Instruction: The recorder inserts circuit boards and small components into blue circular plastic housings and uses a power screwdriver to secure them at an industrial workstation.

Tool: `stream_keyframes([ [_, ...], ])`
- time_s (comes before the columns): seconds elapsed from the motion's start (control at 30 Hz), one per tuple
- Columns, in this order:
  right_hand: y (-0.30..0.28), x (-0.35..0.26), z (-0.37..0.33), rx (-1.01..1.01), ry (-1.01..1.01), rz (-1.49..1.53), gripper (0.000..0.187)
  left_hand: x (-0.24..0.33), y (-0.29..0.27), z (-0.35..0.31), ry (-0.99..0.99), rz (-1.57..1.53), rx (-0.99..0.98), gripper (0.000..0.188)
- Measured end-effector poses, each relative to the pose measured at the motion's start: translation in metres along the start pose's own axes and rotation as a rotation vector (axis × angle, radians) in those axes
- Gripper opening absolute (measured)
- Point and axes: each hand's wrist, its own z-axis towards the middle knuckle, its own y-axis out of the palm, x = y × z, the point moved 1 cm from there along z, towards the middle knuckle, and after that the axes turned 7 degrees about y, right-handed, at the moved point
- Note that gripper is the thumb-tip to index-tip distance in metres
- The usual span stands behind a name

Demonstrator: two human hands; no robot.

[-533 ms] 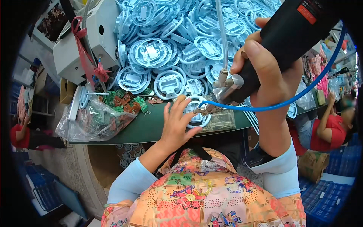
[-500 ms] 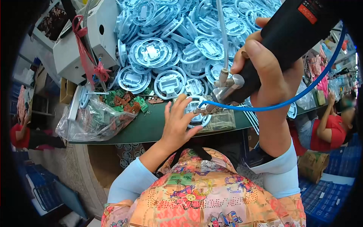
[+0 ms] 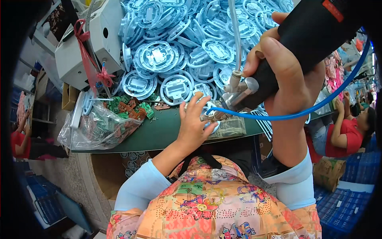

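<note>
A pale-blue, round plastic casing point(image 3: 215, 128) lies under the left hand point(image 3: 193, 125), whose fingers curve loosely; whether they pinch it, I cannot tell. The right hand point(image 3: 290, 75) clenches a smooth black cylindrical tool point(image 3: 312, 36).

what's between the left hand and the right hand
In the head view, the black power driver's silver metal fittings and a blue hose, over a partly hidden pale blue ring-shaped part.

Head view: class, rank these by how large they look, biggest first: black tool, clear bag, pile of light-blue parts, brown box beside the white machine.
1. Pile of light-blue parts
2. Black tool, perhaps enlarged by nearness to the camera
3. Clear bag
4. Brown box
</note>
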Motion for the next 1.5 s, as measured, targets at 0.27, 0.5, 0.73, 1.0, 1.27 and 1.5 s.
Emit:
stream_keyframes([
  [0.27,0.002,0.017,-0.009,0.017,0.045,0.032,0.04,0.001,-0.002,-0.004,-0.051,0.134,-0.261,0.085],
  [0.5,-0.007,0.034,-0.01,-0.026,-0.021,-0.055,0.038,-0.005,-0.005,-0.017,-0.177,0.062,-0.242,0.095],
  [0.73,-0.019,0.014,0.004,0.026,-0.041,-0.204,0.035,-0.01,-0.013,-0.017,-0.076,0.076,-0.201,0.089],
  [1.0,-0.017,0.005,0.005,0.007,-0.051,-0.099,0.038,-0.015,-0.011,-0.023,-0.159,0.053,-0.26,0.097],
  [1.27,0.008,0.014,-0.011,-0.079,0.017,0.101,0.039,-0.012,-0.008,-0.027,-0.166,0.086,-0.241,0.099],
  [1.5,-0.001,0.038,-0.013,-0.017,-0.041,-0.139,0.036,-0.013,-0.006,-0.027,-0.148,0.098,-0.249,0.1],
])
